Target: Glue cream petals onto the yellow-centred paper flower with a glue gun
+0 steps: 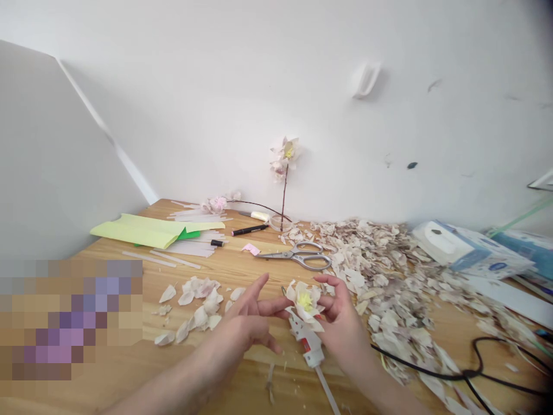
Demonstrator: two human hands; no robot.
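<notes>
Paper flower (306,302) faces up, with crinkly petals and a yellow middle. Open left hand (248,323) touches it; curled right hand (341,323) grips it, just over a glue gun (309,346).

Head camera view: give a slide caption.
Left hand and right hand handle a pale flower above a glue gun, among loose petals.

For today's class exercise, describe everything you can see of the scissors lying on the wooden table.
The scissors are silver-grey kitchen shears, metal-looking throughout, with two looped handles and closed, pointed blades. They lie flat on the wooden table, blades pointing left toward a pink paper scrap, handles to the right, beside a heap of pale petal pieces. Nothing rests on them.
</notes>
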